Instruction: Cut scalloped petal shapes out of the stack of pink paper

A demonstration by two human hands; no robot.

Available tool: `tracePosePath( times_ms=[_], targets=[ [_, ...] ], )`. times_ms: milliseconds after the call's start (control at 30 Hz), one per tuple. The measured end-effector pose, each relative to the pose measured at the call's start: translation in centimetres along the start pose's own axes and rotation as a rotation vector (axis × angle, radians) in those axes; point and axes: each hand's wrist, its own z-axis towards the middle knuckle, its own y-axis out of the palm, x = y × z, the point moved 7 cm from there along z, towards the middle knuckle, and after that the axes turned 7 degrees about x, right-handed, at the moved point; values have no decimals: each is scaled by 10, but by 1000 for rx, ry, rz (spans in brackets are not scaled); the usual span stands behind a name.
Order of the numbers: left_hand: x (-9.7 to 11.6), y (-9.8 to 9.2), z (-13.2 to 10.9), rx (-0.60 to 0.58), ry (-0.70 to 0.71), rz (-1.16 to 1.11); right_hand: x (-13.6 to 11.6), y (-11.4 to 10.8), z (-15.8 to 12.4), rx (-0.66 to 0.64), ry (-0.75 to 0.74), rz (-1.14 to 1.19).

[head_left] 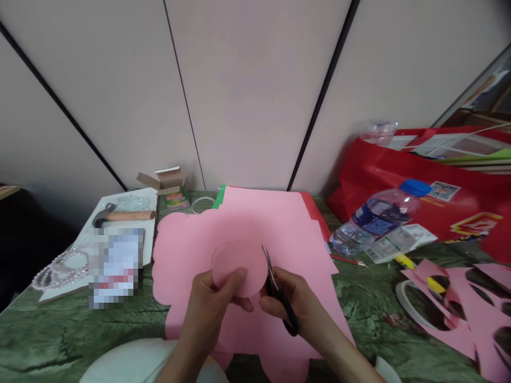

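Your left hand [211,292] has its fingers grasping a pink paper disc [235,255], thumb flat on top and the others beneath. The disc is held over the large pink sheets [279,223] on the worktop [72,340]; it looks about round, so you get no clear long axis from it, and its face is turned up toward you. A thin curved line shows just past its upper left edge; you cannot tell whether that is a 2nd layer.

Your right hand [293,295] has its fingers wrapped on the handles of the black scissors [281,299]. Their long axis runs obliquely: the 2 blades point away from you and slightly left, along the disc's right edge, while the handle loops lie nearer you and to the right. The blades look slightly parted.

To your right, pink paper with round holes [467,298] lies beside the bottle [377,218], whose cap points right.
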Motion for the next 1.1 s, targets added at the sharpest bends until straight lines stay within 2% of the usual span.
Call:
tracePosePath(
  times_ms=[367, 567, 1100],
  targets=[
    [2, -3, -3, 49, -20, 126, 5, -1, 1, -55, -3, 15],
    [5, -8, -3, 128, -14, 144, 5, -1, 0, -43, 8, 37],
    [9, -13, -5, 186, -7, 139, 7, 0, -1, -66, 46, -16]
  ],
)
